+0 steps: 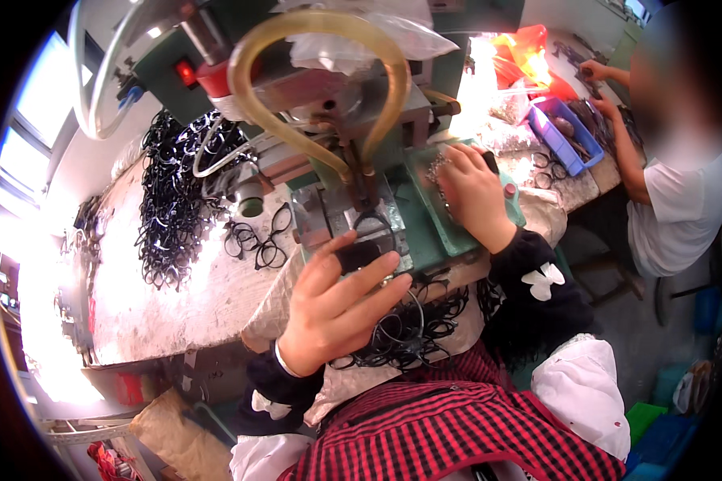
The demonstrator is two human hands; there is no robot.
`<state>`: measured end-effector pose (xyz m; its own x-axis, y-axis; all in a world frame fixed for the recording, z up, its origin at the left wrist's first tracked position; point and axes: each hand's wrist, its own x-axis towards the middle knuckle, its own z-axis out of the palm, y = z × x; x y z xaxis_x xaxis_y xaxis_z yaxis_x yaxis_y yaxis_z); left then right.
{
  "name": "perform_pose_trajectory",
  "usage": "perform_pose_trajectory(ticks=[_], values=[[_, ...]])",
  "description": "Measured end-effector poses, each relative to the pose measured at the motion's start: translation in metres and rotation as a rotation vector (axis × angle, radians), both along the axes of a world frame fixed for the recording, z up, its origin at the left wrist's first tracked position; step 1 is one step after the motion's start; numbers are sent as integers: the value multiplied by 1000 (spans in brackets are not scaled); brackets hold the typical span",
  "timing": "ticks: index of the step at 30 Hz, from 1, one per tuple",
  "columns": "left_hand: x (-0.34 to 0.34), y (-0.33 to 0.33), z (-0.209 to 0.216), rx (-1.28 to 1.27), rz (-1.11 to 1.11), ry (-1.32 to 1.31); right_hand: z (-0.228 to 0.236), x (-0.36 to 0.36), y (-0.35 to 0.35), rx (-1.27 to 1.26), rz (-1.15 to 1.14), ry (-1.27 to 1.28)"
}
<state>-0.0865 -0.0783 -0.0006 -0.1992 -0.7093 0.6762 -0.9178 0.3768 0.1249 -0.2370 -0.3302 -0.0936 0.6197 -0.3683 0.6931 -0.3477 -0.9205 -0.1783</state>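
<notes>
Left hand [333, 309] by 1 black ring [391, 228], right hand [475, 196] over 1 tray [457, 242]

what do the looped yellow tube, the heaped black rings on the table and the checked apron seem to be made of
Looped yellow tube: probably rubber or soft plastic, smooth; it curves without kinks and looks translucent.
Heaped black rings: perhaps plastic, shiny with small highlights; coated metal isn't ruled out.
Checked apron: fabric, apparently matt; it drapes and folds.
</notes>
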Motion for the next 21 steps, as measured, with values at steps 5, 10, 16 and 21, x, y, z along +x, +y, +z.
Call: perform_pose_trajectory(ticks=[5,10,16,21], values=[[10,71,-36,-179,373,-15,10,-26,22,1084,56,-727],[120,116,-51,-363,1014,704,-22,-18,16,1154,130,-891],[169,89,-69,-40,963,209,11,5,46,972,0,-508],[236,54,-100,160,1075,-73,12,-19,48,664,-43,-368]])
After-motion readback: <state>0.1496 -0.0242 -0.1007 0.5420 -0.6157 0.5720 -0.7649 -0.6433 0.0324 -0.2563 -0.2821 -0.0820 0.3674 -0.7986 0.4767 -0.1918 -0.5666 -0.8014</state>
